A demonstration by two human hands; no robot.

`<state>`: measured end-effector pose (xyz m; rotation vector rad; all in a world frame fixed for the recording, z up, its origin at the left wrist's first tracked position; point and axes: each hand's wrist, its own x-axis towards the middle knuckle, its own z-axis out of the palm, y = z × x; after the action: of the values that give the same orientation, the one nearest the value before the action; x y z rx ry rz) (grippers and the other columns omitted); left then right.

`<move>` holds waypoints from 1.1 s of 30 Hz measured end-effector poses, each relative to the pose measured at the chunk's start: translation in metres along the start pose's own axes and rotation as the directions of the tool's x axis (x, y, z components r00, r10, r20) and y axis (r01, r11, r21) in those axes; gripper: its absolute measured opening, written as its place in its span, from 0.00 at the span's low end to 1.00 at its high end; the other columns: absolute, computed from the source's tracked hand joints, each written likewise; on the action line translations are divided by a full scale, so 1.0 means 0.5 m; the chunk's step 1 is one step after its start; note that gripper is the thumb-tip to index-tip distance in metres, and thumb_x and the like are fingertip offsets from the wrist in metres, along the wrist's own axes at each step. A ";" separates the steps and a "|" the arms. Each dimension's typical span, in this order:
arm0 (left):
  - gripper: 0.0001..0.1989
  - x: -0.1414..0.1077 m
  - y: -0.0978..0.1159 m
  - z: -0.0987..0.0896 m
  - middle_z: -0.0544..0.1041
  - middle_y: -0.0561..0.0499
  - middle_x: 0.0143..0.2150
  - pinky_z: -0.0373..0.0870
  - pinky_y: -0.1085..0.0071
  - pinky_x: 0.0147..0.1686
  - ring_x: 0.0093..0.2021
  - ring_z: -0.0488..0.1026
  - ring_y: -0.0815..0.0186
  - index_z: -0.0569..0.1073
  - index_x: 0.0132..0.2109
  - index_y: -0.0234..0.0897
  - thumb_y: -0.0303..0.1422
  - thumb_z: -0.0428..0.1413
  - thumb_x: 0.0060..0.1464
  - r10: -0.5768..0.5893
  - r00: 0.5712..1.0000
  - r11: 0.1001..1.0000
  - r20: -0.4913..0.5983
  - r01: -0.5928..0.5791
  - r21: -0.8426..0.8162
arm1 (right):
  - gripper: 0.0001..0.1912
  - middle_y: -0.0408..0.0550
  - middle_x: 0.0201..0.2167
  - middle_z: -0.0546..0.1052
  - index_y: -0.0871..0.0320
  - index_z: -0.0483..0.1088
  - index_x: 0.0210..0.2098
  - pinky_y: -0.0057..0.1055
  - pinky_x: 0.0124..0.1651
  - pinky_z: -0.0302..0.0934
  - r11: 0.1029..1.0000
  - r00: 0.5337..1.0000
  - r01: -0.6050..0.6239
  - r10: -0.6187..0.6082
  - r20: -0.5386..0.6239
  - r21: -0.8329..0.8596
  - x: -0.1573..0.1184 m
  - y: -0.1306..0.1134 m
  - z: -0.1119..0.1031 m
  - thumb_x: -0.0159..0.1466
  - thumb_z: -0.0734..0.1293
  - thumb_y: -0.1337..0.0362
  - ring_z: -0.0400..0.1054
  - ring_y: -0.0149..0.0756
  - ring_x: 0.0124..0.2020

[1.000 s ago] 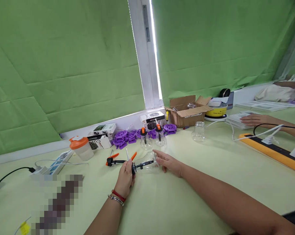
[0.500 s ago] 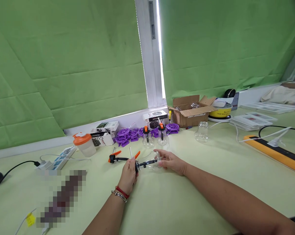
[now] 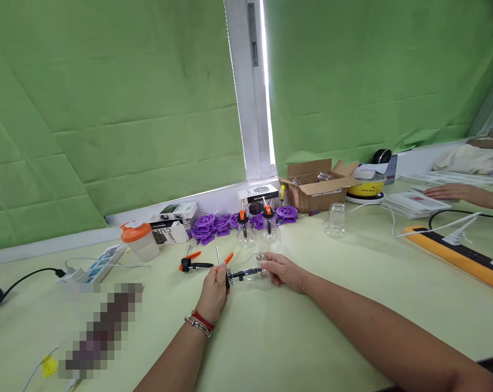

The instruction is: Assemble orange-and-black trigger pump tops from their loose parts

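Observation:
My left hand [image 3: 214, 288] is closed round a black bottle top with an orange lever [image 3: 229, 258] and a thin metal spout. Its black stem [image 3: 250, 272] runs inside a clear bottle [image 3: 252, 280] lying on its side above the table. Fingers of my right hand [image 3: 285, 272] grip the wide base end of that bottle. Just beyond my left hand lies a loose black top with an orange lever [image 3: 193, 264]. Two similar bottles with black and orange tops, a left one [image 3: 246, 238] and a right one [image 3: 270, 234], stand upright farther back.
A clear bottle without a top [image 3: 335, 220] stands right of an open cardboard box [image 3: 317, 190]. Purple plastic parts [image 3: 215, 226] line the back. An orange-lidded cup [image 3: 142, 242] and a power strip [image 3: 107, 267] are left. A co-worker's hand [image 3: 454, 192] rests on stacked flat sheets [image 3: 413, 206].
My right hand has shifted slightly at the bottle's base; both hands still hold on. A co-worker's hand has come in from the right over the stacked sheets.

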<state>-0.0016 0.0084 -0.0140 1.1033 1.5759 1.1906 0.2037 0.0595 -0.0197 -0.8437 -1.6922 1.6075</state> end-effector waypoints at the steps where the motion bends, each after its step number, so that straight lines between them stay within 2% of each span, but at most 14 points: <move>1: 0.20 0.000 -0.001 0.001 0.56 0.61 0.19 0.50 0.76 0.17 0.17 0.57 0.73 0.59 0.30 0.40 0.54 0.45 0.51 0.010 1.000 1.000 -0.003 -0.010 0.004 | 0.18 0.42 0.28 0.71 0.59 0.64 0.34 0.21 0.17 0.44 1.000 1.000 0.004 -0.004 0.002 -0.004 0.001 0.001 0.000 0.58 0.62 0.49 0.53 0.19 0.14; 4: 0.21 0.000 -0.002 0.001 0.56 0.61 0.20 0.52 0.76 0.18 0.18 0.58 0.73 0.58 0.29 0.40 0.54 0.45 0.51 0.046 0.999 0.999 -0.006 -0.046 0.014 | 0.18 0.42 0.26 0.71 0.59 0.62 0.32 0.22 0.16 0.43 1.000 1.000 -0.014 0.014 -0.007 0.005 0.005 0.006 -0.001 0.59 0.61 0.49 0.52 0.20 0.13; 9: 0.21 -0.001 -0.006 0.002 0.55 0.61 0.20 0.54 0.76 0.18 0.18 0.57 0.73 0.58 0.29 0.40 0.54 0.45 0.51 0.136 0.991 0.989 0.013 -0.136 0.055 | 0.21 0.41 0.19 0.69 0.60 0.64 0.35 0.22 0.16 0.41 0.992 0.989 -0.122 0.124 -0.084 0.028 0.009 0.010 -0.002 0.59 0.58 0.46 0.52 0.22 0.13; 16: 0.20 0.003 -0.019 0.002 0.54 0.61 0.19 0.53 0.75 0.18 0.18 0.56 0.72 0.56 0.28 0.41 0.52 0.44 0.53 0.221 0.975 0.970 0.003 -0.220 0.102 | 0.22 0.40 0.19 0.69 0.59 0.64 0.37 0.23 0.17 0.40 0.985 0.980 -0.162 0.167 -0.109 0.058 0.005 0.008 0.002 0.59 0.58 0.46 0.52 0.22 0.13; 22: 0.18 -0.001 -0.011 -0.004 0.56 0.61 0.19 0.53 0.75 0.19 0.18 0.56 0.72 0.57 0.28 0.40 0.50 0.46 0.53 0.272 0.962 0.953 -0.010 -0.269 0.138 | 0.25 0.44 0.27 0.72 0.58 0.64 0.44 0.23 0.18 0.46 0.989 0.985 -0.143 0.139 -0.103 -0.034 0.003 0.012 0.003 0.61 0.55 0.44 0.58 0.24 0.17; 24: 0.18 -0.002 -0.008 -0.007 0.56 0.61 0.19 0.53 0.75 0.19 0.17 0.55 0.72 0.57 0.29 0.40 0.50 0.46 0.53 0.289 0.957 0.948 -0.012 -0.284 0.147 | 0.26 0.48 0.35 0.73 0.57 0.61 0.51 0.26 0.24 0.56 0.981 0.985 -0.058 0.026 -0.170 -0.186 -0.006 0.003 0.006 0.62 0.54 0.46 0.65 0.29 0.23; 25: 0.18 -0.003 -0.006 -0.009 0.56 0.61 0.19 0.53 0.75 0.19 0.17 0.55 0.72 0.57 0.29 0.41 0.50 0.45 0.54 0.291 0.957 0.946 -0.013 -0.286 0.152 | 0.27 0.50 0.40 0.73 0.56 0.59 0.55 0.29 0.31 0.60 0.949 0.973 0.022 -0.092 -0.210 -0.314 -0.012 -0.003 0.010 0.63 0.54 0.47 0.67 0.33 0.30; 26: 0.17 -0.003 -0.005 -0.011 0.56 0.61 0.19 0.53 0.75 0.19 0.17 0.55 0.72 0.57 0.29 0.41 0.50 0.45 0.54 0.290 0.957 0.946 -0.017 -0.284 0.153 | 0.28 0.53 0.46 0.71 0.55 0.57 0.58 0.35 0.40 0.61 0.877 0.946 0.113 -0.239 -0.221 -0.467 -0.017 -0.009 0.014 0.63 0.56 0.49 0.68 0.37 0.39; 28: 0.17 -0.004 -0.004 -0.012 0.57 0.60 0.19 0.54 0.74 0.19 0.17 0.55 0.72 0.57 0.29 0.41 0.49 0.44 0.55 0.283 0.959 0.949 -0.026 -0.276 0.151 | 0.31 0.55 0.57 0.63 0.53 0.55 0.61 0.44 0.55 0.52 0.614 0.869 0.257 -0.484 -0.099 -0.746 -0.024 -0.018 0.028 0.60 0.61 0.51 0.57 0.47 0.55; 30: 0.17 -0.006 -0.003 -0.012 0.58 0.60 0.19 0.54 0.74 0.19 0.18 0.56 0.71 0.57 0.29 0.41 0.49 0.45 0.55 0.290 0.956 0.945 -0.033 -0.281 0.169 | 0.36 0.53 0.62 0.57 0.51 0.55 0.61 0.50 0.60 0.41 0.343 0.842 0.317 -0.532 0.096 -0.884 -0.025 -0.018 0.045 0.55 0.66 0.53 0.47 0.53 0.61; 31: 0.16 -0.009 -0.003 -0.010 0.58 0.60 0.19 0.54 0.74 0.19 0.18 0.56 0.71 0.57 0.29 0.41 0.48 0.46 0.54 0.306 0.951 0.936 -0.032 -0.295 0.193 | 0.37 0.53 0.62 0.56 0.51 0.55 0.61 0.51 0.61 0.39 0.255 0.847 0.313 -0.511 0.147 -0.915 -0.022 -0.015 0.053 0.54 0.68 0.55 0.47 0.54 0.61; 33: 0.15 -0.016 -0.001 -0.006 0.59 0.60 0.19 0.54 0.75 0.20 0.19 0.57 0.71 0.58 0.30 0.40 0.47 0.48 0.53 0.347 0.938 0.909 0.001 -0.337 0.246 | 0.38 0.55 0.60 0.60 0.53 0.54 0.61 0.51 0.60 0.41 0.164 0.858 0.271 -0.488 0.160 -0.949 -0.014 -0.007 0.064 0.53 0.68 0.62 0.50 0.54 0.60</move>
<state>-0.0025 -0.0001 -0.0132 1.5758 1.6356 1.2756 0.1817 0.0354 -0.0178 -0.8941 -2.4433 -0.0831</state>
